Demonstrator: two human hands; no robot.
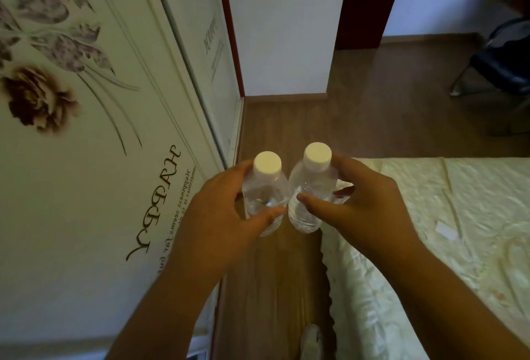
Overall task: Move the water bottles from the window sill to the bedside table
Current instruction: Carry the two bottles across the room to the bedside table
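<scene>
Item 1: left water bottle (pixel 265 196). Clear plastic with a white cap; held upright at the centre of the frame, above the wooden floor (pixel 272 288). It is clasped by the left hand (pixel 220 222), whose fingers are wrapped round the far side and whose thumb is laid across the near side.

Item 2: right water bottle (pixel 311 187). Clear plastic with a white cap; held upright just beside the first, the two bodies close together or touching, which cannot be told. It is clasped by the right hand (pixel 364 201), with the thumb pressed on the near side and the fingers curled behind.

Item 3: wardrobe (pixel 86 130). Pale doors printed with flowers and the word "HAPPY"; the left of the frame is filled by it.

Item 4: bed (pixel 430 245). Covered in a cream quilted spread; seen at lower right, beside the strip of floor.

Item 5: doorway (pixel 364 0). Dark red frame, set at upper centre-right.
</scene>
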